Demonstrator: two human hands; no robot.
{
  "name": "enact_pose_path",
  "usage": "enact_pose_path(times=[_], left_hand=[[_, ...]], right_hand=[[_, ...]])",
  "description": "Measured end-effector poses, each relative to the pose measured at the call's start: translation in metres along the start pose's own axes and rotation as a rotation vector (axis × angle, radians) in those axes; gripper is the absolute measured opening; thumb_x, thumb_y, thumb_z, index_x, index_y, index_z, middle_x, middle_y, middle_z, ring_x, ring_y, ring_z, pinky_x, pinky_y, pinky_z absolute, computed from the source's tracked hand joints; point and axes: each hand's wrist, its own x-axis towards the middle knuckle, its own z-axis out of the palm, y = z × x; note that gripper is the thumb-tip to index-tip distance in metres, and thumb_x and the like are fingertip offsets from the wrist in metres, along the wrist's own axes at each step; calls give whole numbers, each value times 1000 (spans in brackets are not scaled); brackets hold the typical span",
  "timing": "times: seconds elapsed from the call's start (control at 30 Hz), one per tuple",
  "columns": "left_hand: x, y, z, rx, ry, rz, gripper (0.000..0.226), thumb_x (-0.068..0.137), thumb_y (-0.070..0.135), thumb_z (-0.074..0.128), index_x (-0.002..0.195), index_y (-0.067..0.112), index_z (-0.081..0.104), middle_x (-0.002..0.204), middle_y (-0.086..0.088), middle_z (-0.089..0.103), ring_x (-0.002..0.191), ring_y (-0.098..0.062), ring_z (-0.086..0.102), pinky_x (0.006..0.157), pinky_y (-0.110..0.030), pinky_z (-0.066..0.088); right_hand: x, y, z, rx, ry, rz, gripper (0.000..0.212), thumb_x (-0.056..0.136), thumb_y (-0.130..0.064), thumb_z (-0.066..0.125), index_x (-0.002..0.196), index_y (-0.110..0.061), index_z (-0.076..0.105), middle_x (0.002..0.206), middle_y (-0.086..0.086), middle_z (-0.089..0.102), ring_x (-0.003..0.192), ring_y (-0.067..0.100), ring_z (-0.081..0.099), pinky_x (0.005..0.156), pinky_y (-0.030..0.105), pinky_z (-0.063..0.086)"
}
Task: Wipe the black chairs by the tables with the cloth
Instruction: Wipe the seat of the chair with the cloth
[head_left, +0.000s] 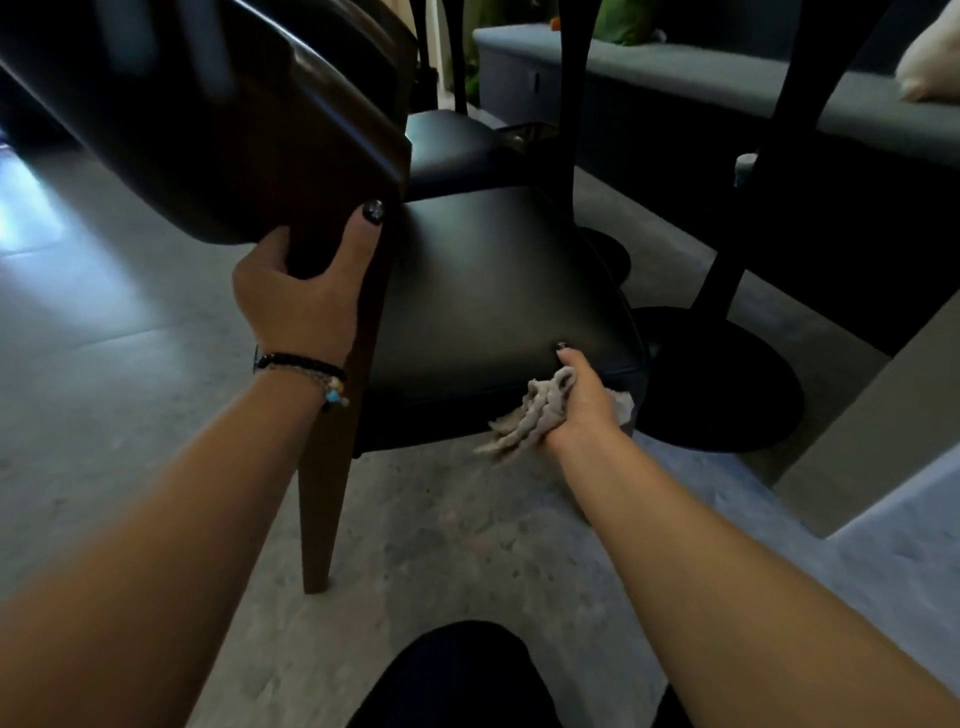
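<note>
A black chair (483, 291) with a padded seat and brown wooden legs stands in front of me, its backrest filling the upper left. My left hand (306, 291) grips the lower corner of the backrest where it meets the rear post. My right hand (582, 400) holds a crumpled grey cloth (524, 421) against the near right edge of the seat. Loose folds of the cloth hang below the seat edge.
A second black chair (452, 145) stands behind the first. Round black table bases (727, 384) sit on the grey floor to the right, with table posts rising above. A grey bench (727, 67) runs along the back. My dark-clothed knee (457, 675) is at the bottom.
</note>
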Motion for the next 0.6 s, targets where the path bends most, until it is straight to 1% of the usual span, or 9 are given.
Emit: enact_pose_path(times=[0.07,0.1,0.13,0.2,0.27,0.4,0.47,0.53,0.6], left_hand=[[-5,6,8,28,-9,0,40,72,70,65,67,31,58,67,2,61,66,-21,60,62,-45,50],[-8,9,13,36,-12,-1,41,72,69,65,65,29,58,65,2,60,63,-20,59,58,-41,48],[-11,12,18,29,-11,-7,42,71,68,66,62,28,55,61,8,57,59,-13,55,52,-36,44],[-16,19,28,20,0,-27,44,69,66,67,54,30,46,50,17,46,52,-1,44,48,-17,31],[-23,26,40,18,-11,-41,47,67,65,68,51,32,40,45,19,44,47,1,42,46,-9,26],[-37,36,64,38,-23,-107,51,62,74,65,50,30,44,48,20,48,48,2,47,45,-10,29],[-42,35,72,54,-42,-121,49,61,78,63,54,32,48,51,20,50,50,3,50,47,-9,31],[-46,33,75,57,-45,-98,50,63,79,62,59,30,52,53,17,53,52,2,53,47,-15,38],[-48,33,75,43,-34,-87,48,65,78,62,67,30,57,60,15,61,58,2,59,51,-25,51]], right_hand=[[6,-6,-2,-6,-2,-37,49,95,-38,51,55,-11,55,49,2,59,53,16,56,50,22,44],[10,-10,-5,-15,-4,-48,58,95,-38,51,45,-11,58,48,3,58,45,16,56,47,19,45],[13,-14,-8,-20,7,-51,63,94,-39,51,37,-11,56,47,3,56,41,18,53,46,18,44],[17,-24,-13,-42,58,-48,56,90,-40,54,46,-7,50,48,5,48,46,20,45,52,22,38],[20,-35,-19,-24,104,-50,48,88,-41,56,57,-7,44,49,5,42,45,18,41,51,22,35],[21,-56,-30,-30,123,-37,48,88,-45,55,60,-7,43,50,6,42,43,19,43,56,25,38],[22,-60,-34,-37,142,-60,47,88,-47,56,64,-8,44,60,6,45,53,20,47,67,29,44],[22,-62,-39,-44,111,-43,46,90,-49,55,68,-10,45,71,6,46,65,21,49,83,37,45],[19,-61,-46,-75,124,-68,39,93,-45,55,74,-12,47,79,6,50,70,19,52,88,36,45]])
